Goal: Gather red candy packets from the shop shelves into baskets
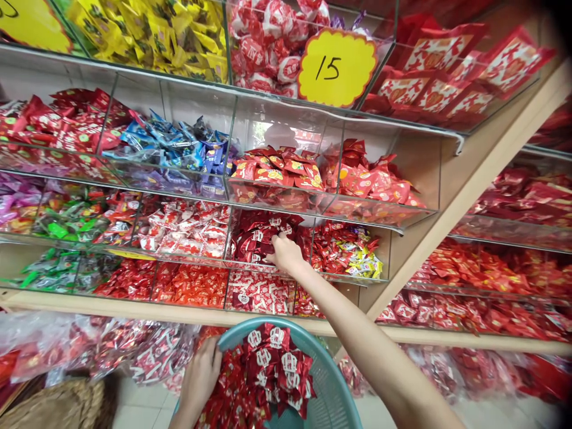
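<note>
My right hand [286, 253] reaches up into a clear bin of dark red wrapped candies [257, 238] on the middle shelf row, its fingers curled down among the wrappers. My left hand [201, 378] grips the near left rim of a teal plastic basket [330, 381] held low in front of me. The basket holds a heap of the same dark red candies with white emblems [272, 369].
Tiered clear bins hold candies: white-red ones [183, 229] left of the hand, mixed red and yellow ones [348, 250] right. A yellow "15" price tag [337, 67] hangs above. Bagged candies [111, 348] lie under the wooden shelf edge [134, 307]. A woven basket [58, 408] sits bottom left.
</note>
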Motion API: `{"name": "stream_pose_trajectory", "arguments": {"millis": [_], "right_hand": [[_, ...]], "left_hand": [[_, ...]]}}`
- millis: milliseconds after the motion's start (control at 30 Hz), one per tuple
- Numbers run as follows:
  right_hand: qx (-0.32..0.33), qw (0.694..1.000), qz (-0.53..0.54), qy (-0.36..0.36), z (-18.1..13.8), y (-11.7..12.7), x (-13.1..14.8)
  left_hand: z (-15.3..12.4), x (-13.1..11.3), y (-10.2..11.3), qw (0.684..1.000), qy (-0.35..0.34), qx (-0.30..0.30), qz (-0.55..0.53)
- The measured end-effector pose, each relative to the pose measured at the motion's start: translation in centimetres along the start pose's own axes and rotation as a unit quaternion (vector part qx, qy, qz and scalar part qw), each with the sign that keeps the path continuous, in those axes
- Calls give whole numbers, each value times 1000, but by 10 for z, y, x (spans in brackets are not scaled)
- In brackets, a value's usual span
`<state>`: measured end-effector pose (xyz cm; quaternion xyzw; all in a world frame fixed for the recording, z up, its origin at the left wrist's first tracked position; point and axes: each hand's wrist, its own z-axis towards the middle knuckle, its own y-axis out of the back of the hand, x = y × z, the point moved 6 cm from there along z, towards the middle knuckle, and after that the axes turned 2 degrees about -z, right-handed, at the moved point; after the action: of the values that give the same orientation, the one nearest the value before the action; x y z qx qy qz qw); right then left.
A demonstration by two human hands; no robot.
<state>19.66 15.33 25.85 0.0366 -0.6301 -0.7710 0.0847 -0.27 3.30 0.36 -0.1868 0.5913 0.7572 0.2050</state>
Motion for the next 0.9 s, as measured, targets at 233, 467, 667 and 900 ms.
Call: {"name": "stream_pose_trajectory", "arguments": {"millis": [233,467,667,900], "right_hand": [[-86,995,51,16,-17,19,-21],[-181,908,377,-6,-38,43,-42],[-53,734,673,-69,-73,17,-43],[57,715,694,-69,-117,-43,-47]], "left_hand": [[0,-5,2,1000,2,11,3],[0,-2,0,1000,-2,2,8],[0,-1,-1,1000,-9,-4,15],[1,-3,0,999,-9,-2,42]]}}
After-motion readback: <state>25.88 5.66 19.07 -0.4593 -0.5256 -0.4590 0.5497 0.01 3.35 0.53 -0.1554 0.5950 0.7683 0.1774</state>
